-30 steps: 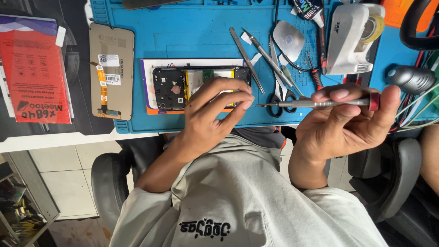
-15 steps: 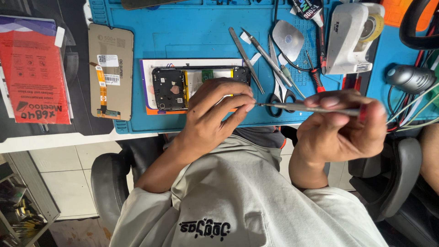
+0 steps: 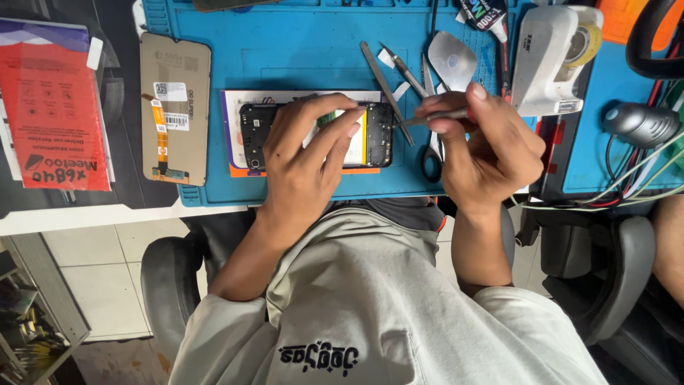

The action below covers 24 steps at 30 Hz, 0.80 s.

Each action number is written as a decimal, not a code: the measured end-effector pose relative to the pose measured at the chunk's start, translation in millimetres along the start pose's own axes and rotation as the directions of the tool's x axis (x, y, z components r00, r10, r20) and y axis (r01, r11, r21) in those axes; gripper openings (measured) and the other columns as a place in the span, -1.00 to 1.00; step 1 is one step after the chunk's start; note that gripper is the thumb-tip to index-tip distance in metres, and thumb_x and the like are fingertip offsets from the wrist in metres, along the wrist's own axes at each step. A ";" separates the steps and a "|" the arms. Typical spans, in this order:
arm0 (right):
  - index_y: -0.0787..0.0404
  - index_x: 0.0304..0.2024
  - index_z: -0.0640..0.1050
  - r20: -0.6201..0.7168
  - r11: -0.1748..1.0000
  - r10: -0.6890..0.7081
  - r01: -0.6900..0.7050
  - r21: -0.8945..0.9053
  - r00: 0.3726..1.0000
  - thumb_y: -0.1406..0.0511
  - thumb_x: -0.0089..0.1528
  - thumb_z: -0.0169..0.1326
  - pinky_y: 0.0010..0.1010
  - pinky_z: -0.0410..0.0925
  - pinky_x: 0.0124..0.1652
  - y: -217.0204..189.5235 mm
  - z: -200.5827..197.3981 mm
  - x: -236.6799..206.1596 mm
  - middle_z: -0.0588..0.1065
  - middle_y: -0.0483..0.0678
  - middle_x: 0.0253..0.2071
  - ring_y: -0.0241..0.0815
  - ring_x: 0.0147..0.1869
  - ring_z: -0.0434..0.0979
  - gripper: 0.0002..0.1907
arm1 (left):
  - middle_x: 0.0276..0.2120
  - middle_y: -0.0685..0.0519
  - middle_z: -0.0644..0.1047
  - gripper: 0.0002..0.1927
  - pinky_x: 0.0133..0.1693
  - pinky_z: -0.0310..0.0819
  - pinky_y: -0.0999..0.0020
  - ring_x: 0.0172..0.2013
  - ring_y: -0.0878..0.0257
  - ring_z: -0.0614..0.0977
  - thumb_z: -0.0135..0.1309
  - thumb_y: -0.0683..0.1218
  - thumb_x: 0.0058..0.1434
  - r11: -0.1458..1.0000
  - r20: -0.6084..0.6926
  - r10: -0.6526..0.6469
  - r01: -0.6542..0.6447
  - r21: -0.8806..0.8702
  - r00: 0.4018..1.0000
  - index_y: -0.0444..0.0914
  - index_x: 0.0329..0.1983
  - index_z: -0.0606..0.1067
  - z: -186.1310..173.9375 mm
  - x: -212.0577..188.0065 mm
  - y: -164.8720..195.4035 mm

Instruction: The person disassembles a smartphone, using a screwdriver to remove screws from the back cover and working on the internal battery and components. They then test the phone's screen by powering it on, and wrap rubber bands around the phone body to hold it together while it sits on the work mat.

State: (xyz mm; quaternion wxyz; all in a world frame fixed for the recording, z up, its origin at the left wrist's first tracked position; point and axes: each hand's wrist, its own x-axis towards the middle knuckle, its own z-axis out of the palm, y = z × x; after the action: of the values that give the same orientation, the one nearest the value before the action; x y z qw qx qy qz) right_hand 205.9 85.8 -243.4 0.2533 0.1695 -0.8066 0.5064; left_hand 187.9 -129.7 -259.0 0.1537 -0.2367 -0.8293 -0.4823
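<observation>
An opened phone (image 3: 370,135) is lying on a blue work mat (image 3: 299,50) near the front edge of the tabletop (image 3: 85,214), with the left hand (image 3: 306,157) spreading over its middle and hiding most of the inside. The right hand (image 3: 484,142) is pinching a thin screwdriver (image 3: 434,117), its tip touching the phone's right end. Beyond, tweezers (image 3: 385,78) and a metal pry tool (image 3: 450,60) are crowding the mat, while a detached back cover (image 3: 175,107) is lying left.

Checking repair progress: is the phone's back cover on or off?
Off: the phone lies open, its battery and boards bare under the left hand.
</observation>
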 end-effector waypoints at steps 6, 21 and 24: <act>0.25 0.31 0.44 0.036 1.000 0.022 -0.022 0.019 0.999 0.67 0.39 0.19 -0.41 0.58 -0.17 5.7 1.9 -3.6 0.59 0.23 -0.18 -0.02 -0.13 0.71 -0.50 | -0.01 0.05 0.54 -0.81 -0.06 0.47 0.22 -0.04 0.10 0.61 0.25 -0.29 0.38 1.000 -0.003 -0.016 0.016 0.012 1.000 -0.29 0.03 0.57 -2.0 0.0 -4.1; 0.27 -0.02 0.61 0.178 0.997 -0.046 0.056 -0.054 0.983 0.59 0.19 0.25 -0.06 0.43 0.14 -7.8 -4.6 15.0 0.59 0.11 -0.23 0.06 0.13 0.52 -0.67 | -0.02 0.07 0.53 -0.82 -0.06 0.48 0.22 -0.05 0.12 0.60 0.25 -0.27 0.38 1.000 -0.004 -0.024 0.025 0.017 1.000 -0.26 0.02 0.58 0.7 2.5 -6.6; 0.26 -0.12 0.66 0.097 0.993 -0.091 0.098 -0.067 0.991 0.37 0.02 0.39 0.04 0.43 0.12 0.3 -0.9 14.7 0.49 -0.08 -0.39 -0.04 0.03 0.49 -0.64 | -0.02 0.08 0.53 -0.82 -0.07 0.47 0.22 -0.05 0.12 0.60 0.24 -0.27 0.38 0.999 0.001 -0.029 0.029 0.019 1.000 -0.26 0.02 0.58 0.4 2.2 -5.4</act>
State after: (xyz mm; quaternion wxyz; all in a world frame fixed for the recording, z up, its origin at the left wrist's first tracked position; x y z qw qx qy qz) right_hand 194.0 86.5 -234.7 0.2450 0.2218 -0.8264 0.4559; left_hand 183.1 -131.1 -262.0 0.1482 -0.2236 -0.8373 -0.4765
